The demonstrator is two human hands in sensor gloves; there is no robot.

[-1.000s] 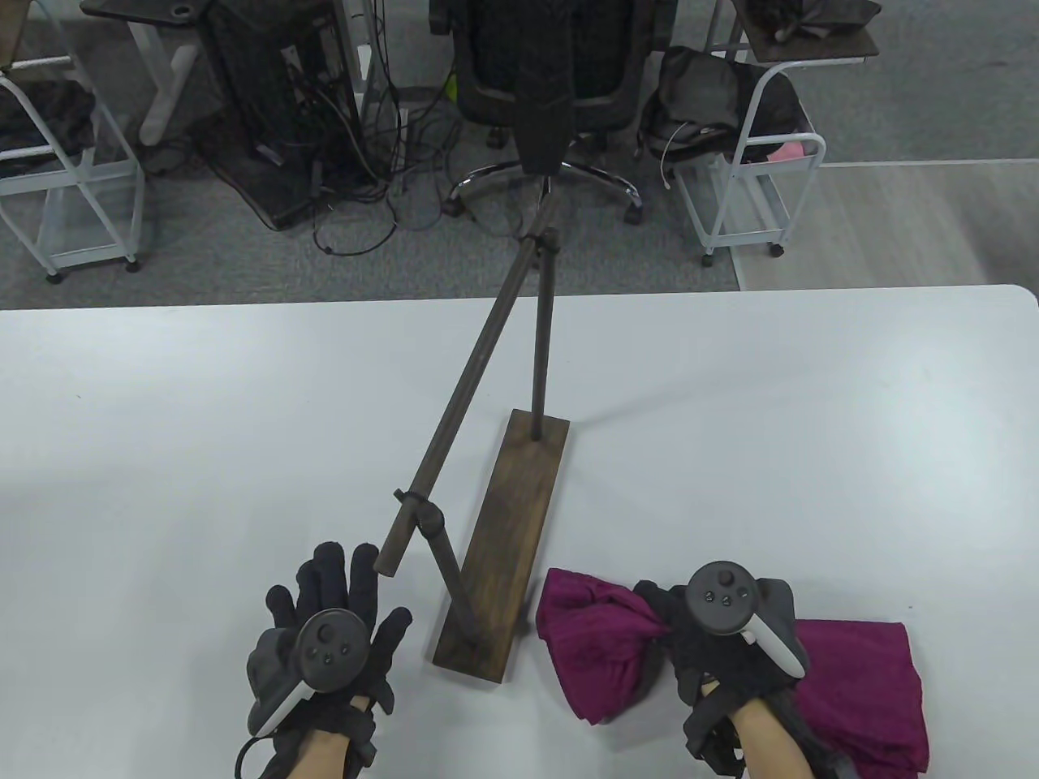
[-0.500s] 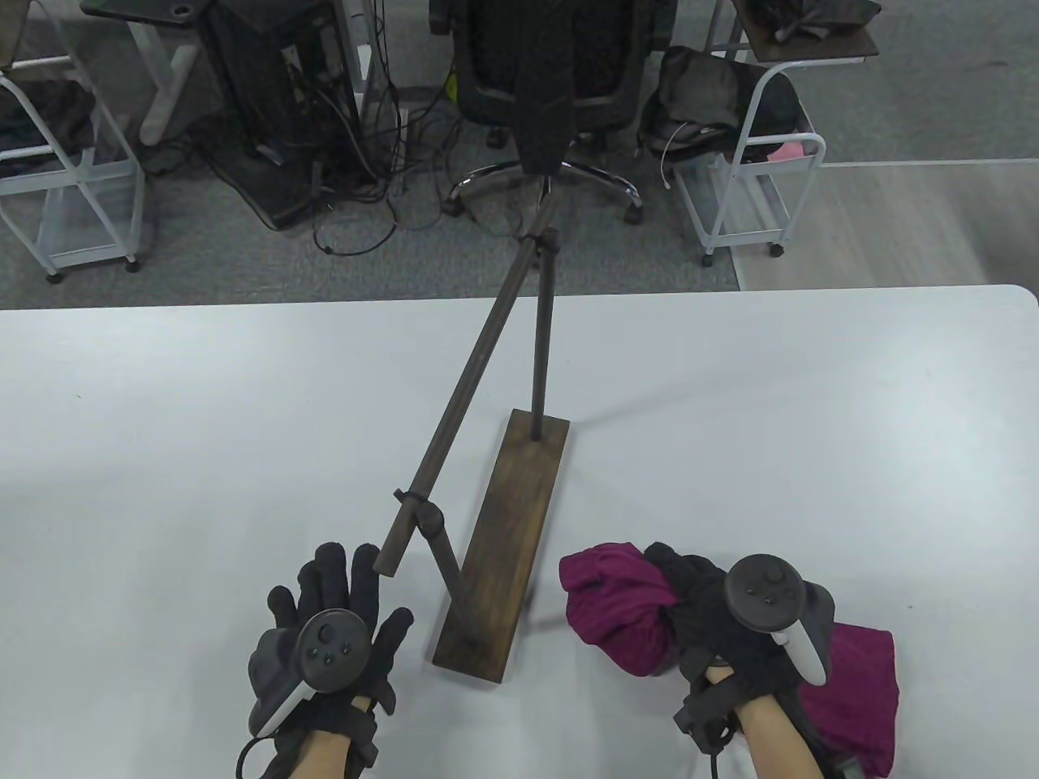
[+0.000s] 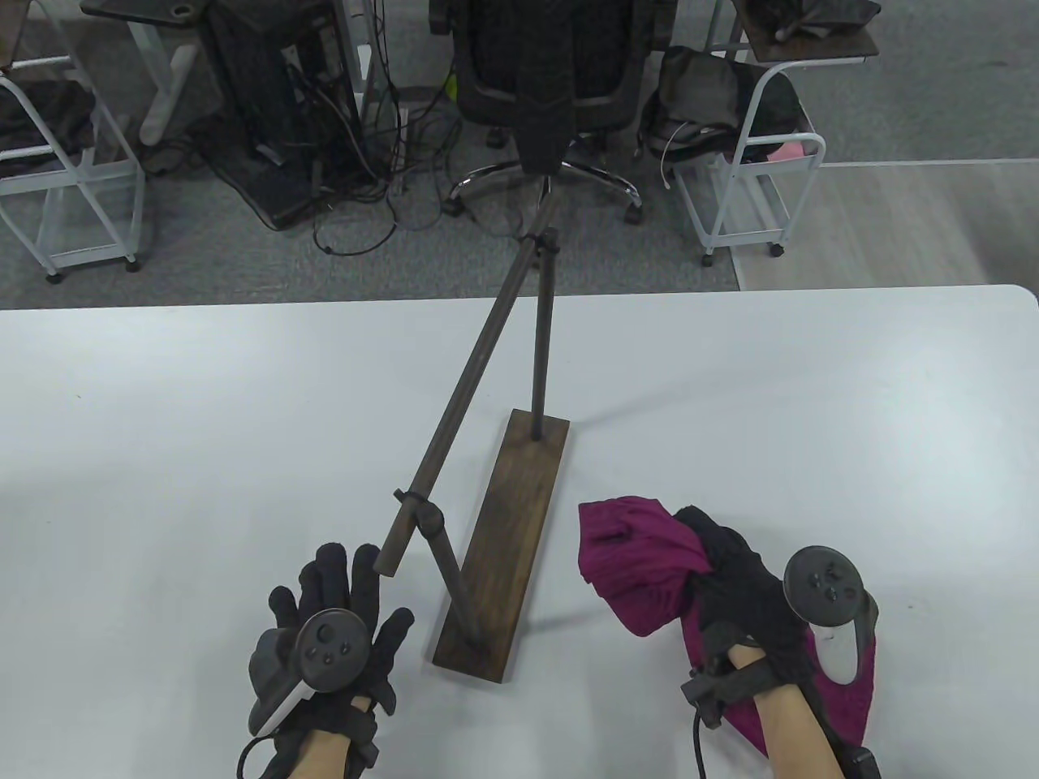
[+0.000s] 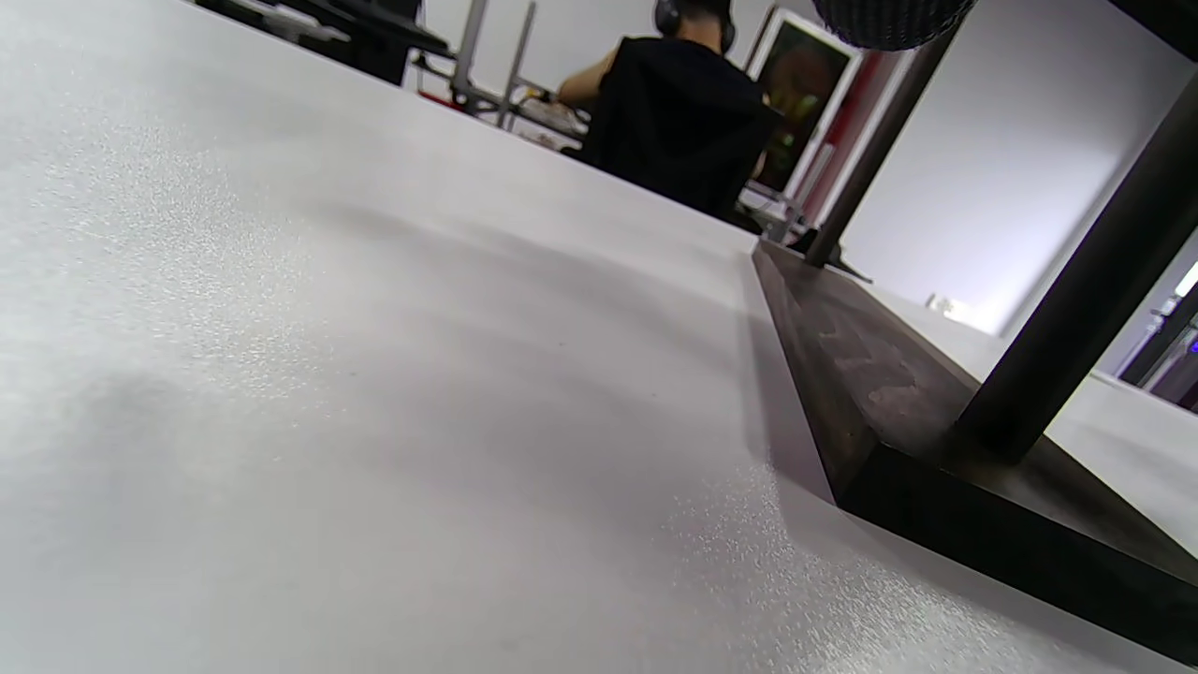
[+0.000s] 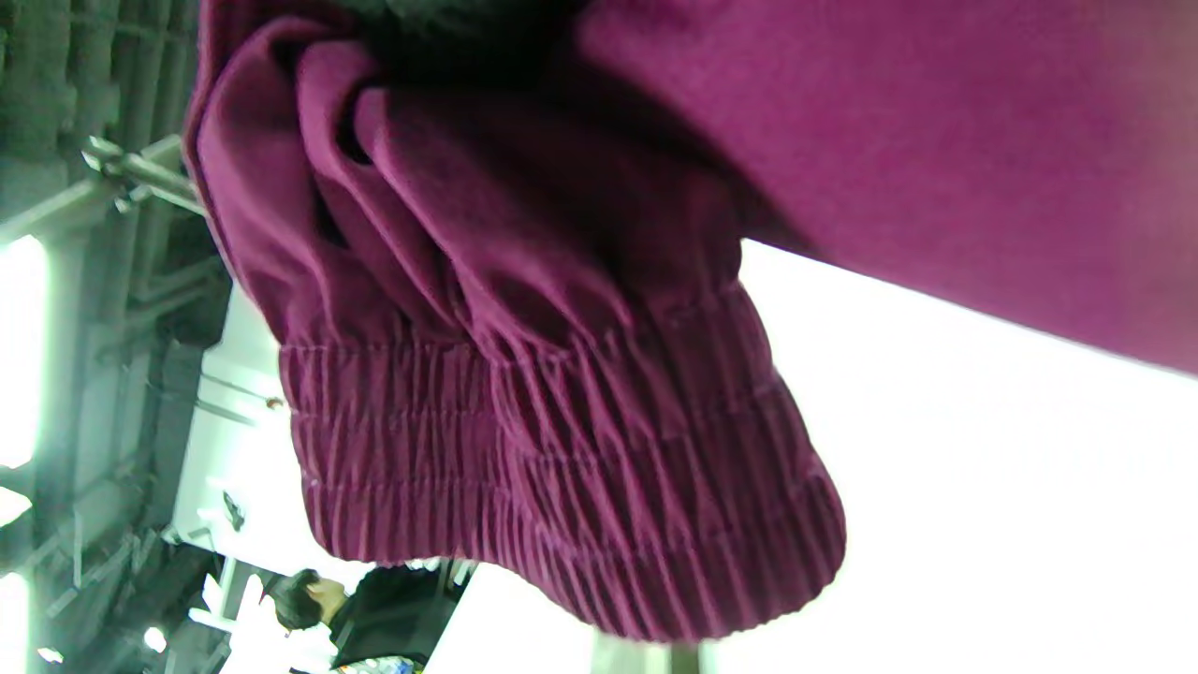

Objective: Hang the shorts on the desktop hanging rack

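Observation:
The magenta shorts [image 3: 645, 568] are bunched in my right hand [image 3: 735, 584], which grips them and holds them lifted to the right of the rack's base; the rest of the cloth hangs down under my wrist. The right wrist view shows the ribbed elastic waistband [image 5: 562, 468] hanging close to the camera. The dark wooden hanging rack [image 3: 499, 544] stands mid-table, its long horizontal bar [image 3: 467, 398] running from near my left hand toward the far edge. My left hand [image 3: 341, 604] lies flat on the table with fingers spread, just left of the bar's near end. The rack base shows in the left wrist view [image 4: 870, 374].
The white table [image 3: 162, 422] spreads wide on both sides of the rack. Beyond its far edge stand an office chair [image 3: 552, 73], white carts [image 3: 747, 170] and tangled cables on the floor.
My right hand has lifted the shorts off the table and carried them up and slightly right, the cloth gathering under the hand. My left hand and the rack have not moved.

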